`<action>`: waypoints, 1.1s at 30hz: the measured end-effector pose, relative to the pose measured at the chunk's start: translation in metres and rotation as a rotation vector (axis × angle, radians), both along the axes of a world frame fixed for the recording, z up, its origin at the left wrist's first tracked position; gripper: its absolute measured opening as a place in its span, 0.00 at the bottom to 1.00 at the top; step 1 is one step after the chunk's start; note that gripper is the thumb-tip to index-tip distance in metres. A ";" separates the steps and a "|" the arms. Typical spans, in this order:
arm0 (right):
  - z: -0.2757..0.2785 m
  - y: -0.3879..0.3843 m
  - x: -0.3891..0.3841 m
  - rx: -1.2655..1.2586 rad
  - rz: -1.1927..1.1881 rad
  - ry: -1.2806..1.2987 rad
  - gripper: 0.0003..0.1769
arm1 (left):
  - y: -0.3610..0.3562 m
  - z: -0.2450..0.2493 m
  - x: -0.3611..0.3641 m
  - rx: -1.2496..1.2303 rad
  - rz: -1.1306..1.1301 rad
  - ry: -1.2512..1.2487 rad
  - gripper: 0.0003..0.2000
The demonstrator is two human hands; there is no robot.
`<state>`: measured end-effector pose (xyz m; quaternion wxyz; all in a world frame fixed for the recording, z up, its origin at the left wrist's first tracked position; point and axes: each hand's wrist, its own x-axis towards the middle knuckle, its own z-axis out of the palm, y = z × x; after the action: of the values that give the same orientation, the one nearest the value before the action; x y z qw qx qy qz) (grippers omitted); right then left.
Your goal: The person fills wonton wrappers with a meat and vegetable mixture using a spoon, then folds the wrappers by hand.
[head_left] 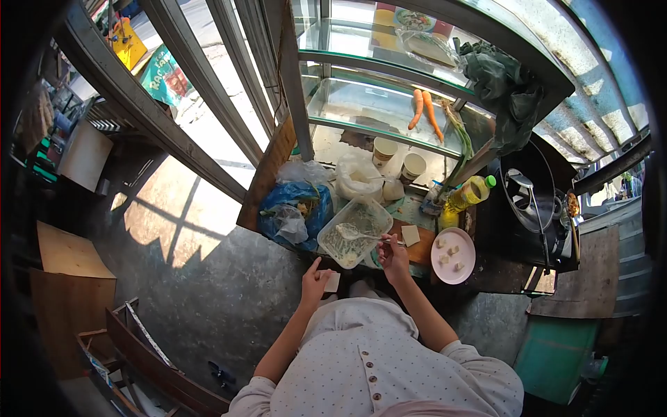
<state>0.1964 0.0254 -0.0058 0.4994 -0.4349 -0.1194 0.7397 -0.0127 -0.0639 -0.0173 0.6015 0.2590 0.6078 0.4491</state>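
Note:
My right hand (394, 258) is closed round the handle of a metal spoon (352, 233), whose bowl is in a clear plastic container (375, 215) with a pale filling in it. My left hand (316, 283) holds a thin pale square wrapper (332, 281) just below the container. Another pale square (410, 235) lies on a wooden board (419, 251) to the right of my right hand. Beside the board, a pink plate (454, 276) bears several small pale folded pieces (458, 266).
Blue plastic bag (321, 215) at the left; white bag (358, 174), paper cups (413, 165) and yellow bottle (469, 193) behind. Black wok (526, 187) with utensils at the right. Carrots (431, 117) lie on a glass shelf above.

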 end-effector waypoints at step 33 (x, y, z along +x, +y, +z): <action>0.058 -0.002 0.018 0.256 0.011 0.464 0.06 | 0.069 0.111 0.031 0.169 0.025 -0.817 0.15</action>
<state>0.2140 0.0229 0.0527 0.5603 -0.1863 -0.0965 0.8013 0.0178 0.0047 0.0935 0.7644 0.1007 0.2832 0.5704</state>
